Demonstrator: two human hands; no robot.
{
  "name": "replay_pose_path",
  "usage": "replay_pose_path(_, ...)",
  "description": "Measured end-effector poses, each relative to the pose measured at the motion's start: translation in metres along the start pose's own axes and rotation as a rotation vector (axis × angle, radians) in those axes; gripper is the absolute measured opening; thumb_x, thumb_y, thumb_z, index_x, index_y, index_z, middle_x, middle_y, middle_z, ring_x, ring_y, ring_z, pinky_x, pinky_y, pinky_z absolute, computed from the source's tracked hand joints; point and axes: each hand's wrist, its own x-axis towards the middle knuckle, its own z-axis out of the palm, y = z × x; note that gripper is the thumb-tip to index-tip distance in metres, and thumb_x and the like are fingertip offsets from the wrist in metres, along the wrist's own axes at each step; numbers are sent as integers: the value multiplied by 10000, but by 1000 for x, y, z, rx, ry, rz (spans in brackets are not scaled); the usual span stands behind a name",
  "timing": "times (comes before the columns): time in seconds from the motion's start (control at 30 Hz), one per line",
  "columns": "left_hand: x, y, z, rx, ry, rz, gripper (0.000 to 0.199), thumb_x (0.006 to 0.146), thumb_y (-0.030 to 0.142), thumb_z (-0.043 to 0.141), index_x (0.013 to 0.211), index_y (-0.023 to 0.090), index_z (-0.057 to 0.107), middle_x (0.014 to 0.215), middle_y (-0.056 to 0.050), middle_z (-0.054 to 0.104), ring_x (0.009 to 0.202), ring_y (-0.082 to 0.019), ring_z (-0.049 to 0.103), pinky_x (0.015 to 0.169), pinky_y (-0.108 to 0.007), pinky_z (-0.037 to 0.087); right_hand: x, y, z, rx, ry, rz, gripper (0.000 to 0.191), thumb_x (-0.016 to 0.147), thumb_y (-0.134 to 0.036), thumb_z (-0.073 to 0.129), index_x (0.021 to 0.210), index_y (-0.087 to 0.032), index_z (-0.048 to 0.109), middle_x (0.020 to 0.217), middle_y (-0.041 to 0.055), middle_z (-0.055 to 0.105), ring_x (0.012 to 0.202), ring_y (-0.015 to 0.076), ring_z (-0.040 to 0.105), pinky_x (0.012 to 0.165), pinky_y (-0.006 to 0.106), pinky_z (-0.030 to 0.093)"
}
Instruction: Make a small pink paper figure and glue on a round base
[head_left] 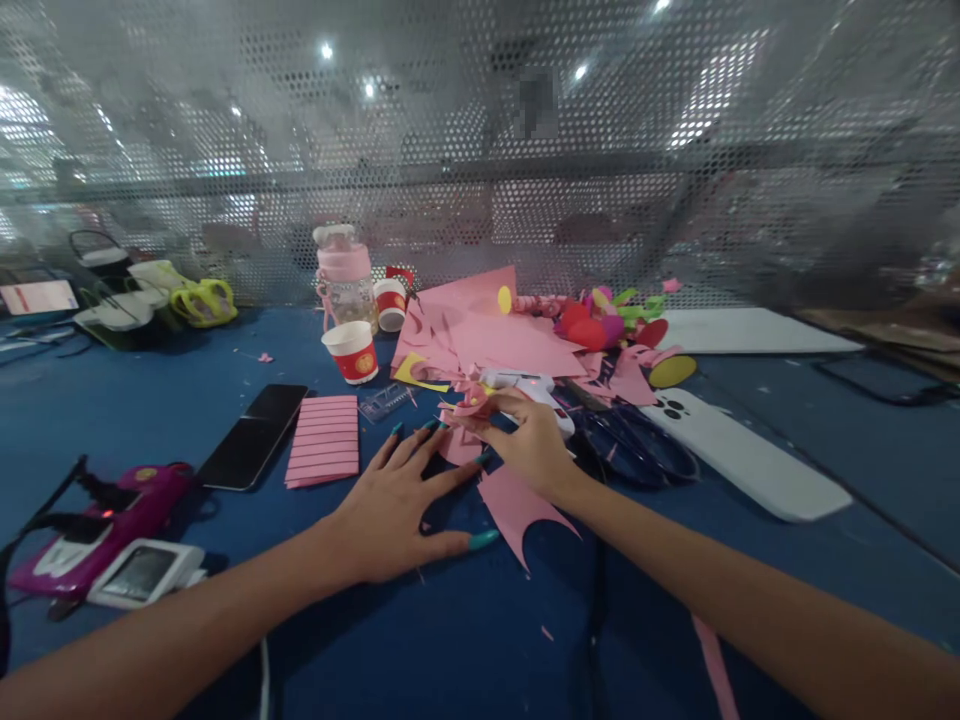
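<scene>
My left hand [409, 495] lies flat on the blue table with its fingers spread, the fingertips close to pink paper scraps. Just beyond them, my right hand [529, 445] pinches a small pink paper flower [472, 402] between thumb and fingers. Behind that hand lies a white glue gun [525, 382], partly covered. A curved pink paper offcut [525, 505] rests under my right wrist. Dark blue-handled scissors [645, 445] lie to the right of the hand. A pile of pink paper sheets [480, 330] spreads out behind.
Left of my hands are a lined pink paper [324, 440], a black phone [256, 437] and a purple device [112, 530]. Paper cups [351, 352] and a pink-lidded bottle [345, 270] stand behind. A white phone [750, 455] lies right; a perforated metal screen [480, 150] closes off the back.
</scene>
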Motion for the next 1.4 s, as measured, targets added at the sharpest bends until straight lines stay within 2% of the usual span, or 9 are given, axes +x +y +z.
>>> replay_pose_path(0.17, 0, 0, 0, -9, 23, 4, 690, 751, 706, 363, 1354, 371, 344, 1491, -88, 243, 1360, -338, 187, 1055, -592, 170, 0, 0, 0, 27, 43, -44, 170, 758, -370, 621, 697, -231, 699, 736, 31, 677, 777, 187, 617, 753, 330, 483)
replay_pose_path(0.43, 0, -2, 1, -17, 48, 20, 673, 756, 691, 382, 1347, 369, 361, 1484, -75, 267, 1351, -337, 215, 1056, -590, 182, 2, -3, -1, 3, 3, -8, 190, 736, -393, 637, 688, -225, 712, 720, 42, 674, 707, 180, 618, 684, 310, 494)
replay_pose_path(0.67, 0, -2, 1, -12, 45, 16, 673, 758, 691, 378, 1348, 369, 359, 1492, -78, 247, 1351, -341, 214, 1054, -590, 185, 1, -5, -1, 0, 45, -58, 177, 759, -373, 616, 698, -234, 707, 703, 31, 670, 712, 182, 610, 711, 322, 491)
replay_pose_path(1.17, 0, -2, 1, -12, 44, 19, 668, 764, 689, 366, 1351, 371, 352, 1485, -94, 258, 1354, -340, 206, 1053, -592, 177, 1, -4, -1, -16, 30, -31, 180, 748, -385, 628, 685, -235, 706, 712, 37, 666, 708, 181, 611, 701, 323, 495)
replay_pose_path(1.4, 0, -1, 1, -5, 48, 17, 670, 763, 694, 362, 1351, 372, 353, 1488, -82, 256, 1352, -339, 212, 1057, -587, 179, 0, -4, -1, 2, 57, -65, 150, 769, -339, 617, 689, -239, 695, 705, 19, 658, 705, 170, 596, 720, 325, 493)
